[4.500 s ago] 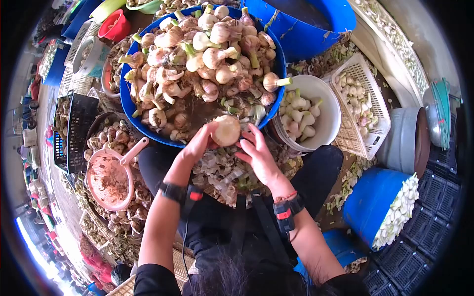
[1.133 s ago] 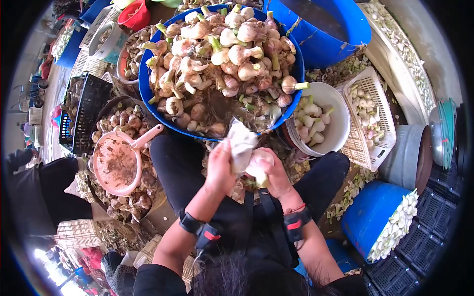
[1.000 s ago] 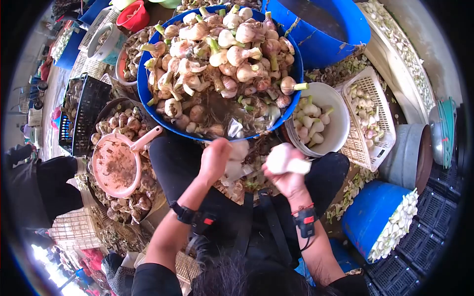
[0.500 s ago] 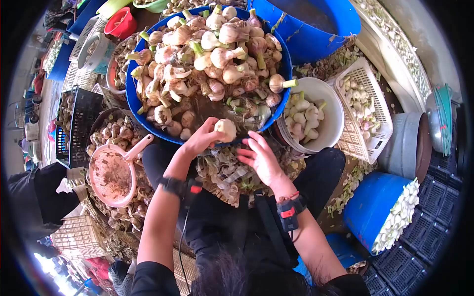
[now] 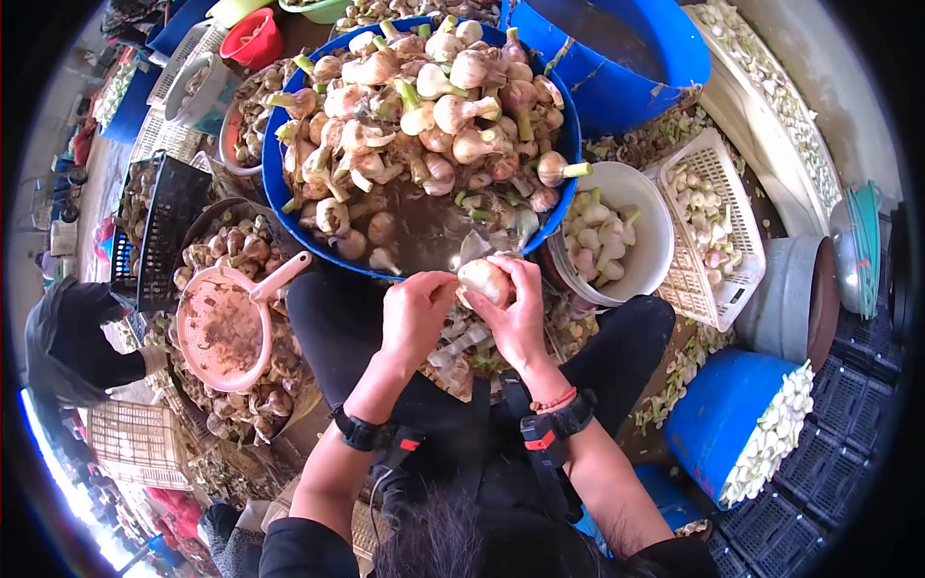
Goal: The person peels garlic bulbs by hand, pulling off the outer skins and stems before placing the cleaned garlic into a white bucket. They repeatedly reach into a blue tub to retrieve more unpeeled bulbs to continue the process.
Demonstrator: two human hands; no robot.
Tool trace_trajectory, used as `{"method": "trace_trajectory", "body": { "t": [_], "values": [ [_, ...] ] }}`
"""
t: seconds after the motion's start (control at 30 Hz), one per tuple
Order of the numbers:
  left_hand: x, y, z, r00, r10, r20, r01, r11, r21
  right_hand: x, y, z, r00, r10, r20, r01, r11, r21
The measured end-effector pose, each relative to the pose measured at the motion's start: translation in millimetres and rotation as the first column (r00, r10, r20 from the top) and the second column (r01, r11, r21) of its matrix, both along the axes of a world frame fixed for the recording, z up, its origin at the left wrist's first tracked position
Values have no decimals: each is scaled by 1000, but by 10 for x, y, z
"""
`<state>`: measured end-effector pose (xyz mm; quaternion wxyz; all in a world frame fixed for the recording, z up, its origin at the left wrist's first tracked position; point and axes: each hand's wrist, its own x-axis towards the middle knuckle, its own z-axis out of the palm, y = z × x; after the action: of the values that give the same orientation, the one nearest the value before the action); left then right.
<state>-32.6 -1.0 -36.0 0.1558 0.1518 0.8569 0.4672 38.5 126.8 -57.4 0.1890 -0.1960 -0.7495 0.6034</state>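
Note:
A garlic bulb (image 5: 487, 282) with pinkish-brown skin is gripped in the curled fingers of my right hand (image 5: 518, 323), just over the near rim of a blue tub (image 5: 570, 207). Close against the bulb's left side, my left hand (image 5: 414, 316) has thumb and fingertips pinched together. What lies between those fingertips is too small to make out. A pale flap of skin (image 5: 472, 248) shows just above the bulb. Many garlic bulbs (image 5: 424, 106) with cut stems are heaped in the tub, some around murky water (image 5: 429, 226). Loose peelings (image 5: 464, 352) lie below my hands.
To the right of the tub stand a white bucket (image 5: 657, 252) of peeled garlic and a cream crate (image 5: 747, 279). At left, a pink strainer (image 5: 229, 380) rests on more garlic beside a black crate (image 5: 183, 241). A person's dark sleeve (image 5: 72, 332) shows at far left.
My right hand, earlier open, now grips a bulb. The left hand, which held a bulb, has drawn nearer me and now pinches beside it. The view has shifted slightly.

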Motion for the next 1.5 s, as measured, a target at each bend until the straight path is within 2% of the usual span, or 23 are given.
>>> {"method": "trace_trajectory", "body": {
  "t": [0.1, 0.17, 0.3, 0.33, 0.4, 0.47, 0.57, 0.6, 0.67, 0.73, 0.8, 0.87, 1.0, 1.03, 1.07, 1.13, 1.2, 1.27, 1.3, 1.33, 1.4, 1.43, 1.5],
  "values": [
    [14, 22, 78, 1000, 9, 12, -8, 999, -47, 49, 50, -18, 999, 45, -19, -46, 996, -78],
    [-30, 13, 54, 922, 61, 382, -107, 989, 100, 101, 99, -49, 996, 66, -65, -83, 944, -318],
    [-79, -12, -80, 847, 2, 531, -162, 953, 256, 181, 225, -22, 990, 139, -40, -140, 858, -494],
    [-124, -37, -164, 928, 85, 364, -117, 991, 67, 206, 226, 63, 989, 142, -40, -143, 857, -496],
    [-325, -202, -428, 989, 133, 73, -108, 957, -271, 303, 262, 263, 992, 92, -88, -119, 432, -894],
    [-297, -222, -422, 991, 111, 79, -87, 963, -253, 380, 328, 132, 991, 106, -84, -123, 455, -882],
    [-362, -342, -454, 991, 43, -127, -94, 898, -431, 358, 372, 229, 982, 139, -131, -161, 234, -959],
    [-355, -301, -416, 991, 41, -126, -92, 899, -429, 335, 368, 209, 982, 137, -131, -160, 236, -958],
    [-208, -157, -187, 945, 77, 317, -119, 986, 113, 346, 283, 125, 997, 77, -24, -61, 532, -845],
    [4, 39, 267, 828, -119, 548, -101, 929, 355, 287, 213, 64, 998, 60, -34, -64, 619, -783],
    [89, 86, 169, 927, -128, 352, 30, 962, 272, 267, 168, 81, 994, 86, -65, -106, 674, -731],
    [95, 77, 179, 846, -72, 528, -100, 952, 290, 292, 182, 60, 993, 100, -69, -119, 695, -710],
    [-4, 12, 94, 878, 120, 463, -252, 939, 235, 384, 242, 185, 987, 124, -100, -147, 463, -874],
    [-79, -66, -33, 932, 181, 313, -232, 964, 132, 380, 264, 230, 981, 124, -147, -183, 361, -915],
    [-149, -153, -188, 964, 214, 155, -221, 975, 24, 381, 270, 228, 982, 119, -147, -181, 363, -914],
    [-309, -338, -424, 949, 60, -311, -132, 968, -215, 408, 274, 226, 976, 163, -144, -178, 218, -960],
    [-342, -421, -415, 980, 0, -198, -71, 932, -355, 432, 279, 137, 975, 184, -126, -165, 213, -963],
    [-266, -335, -166, 884, -131, -448, -7, 956, -293, 483, 316, 44, 972, 180, -153, -148, -42, -988],
    [-188, -232, 89, 978, -141, -156, 132, 989, -71, 469, 308, 67, 971, 199, -135, -142, 23, -990],
    [-73, -177, 195, 970, -182, 158, 162, 978, 132, 439, 300, 86, 971, 200, -131, -139, 24, -990],
    [42, -86, 278, 952, -264, 154, 238, 956, 169, 367, 267, 123, 955, 293, -42, -88, 146, -985],
    [46, -83, 273, 953, -261, 152, 235, 957, 169, 356, 259, 143, 946, 316, -73, -119, 130, -984],
    [54, -59, 248, 949, -296, -107, 299, 954, 14, 339, 255, 206, 939, 343, -42, -120, 209, -971]
  ]
}}
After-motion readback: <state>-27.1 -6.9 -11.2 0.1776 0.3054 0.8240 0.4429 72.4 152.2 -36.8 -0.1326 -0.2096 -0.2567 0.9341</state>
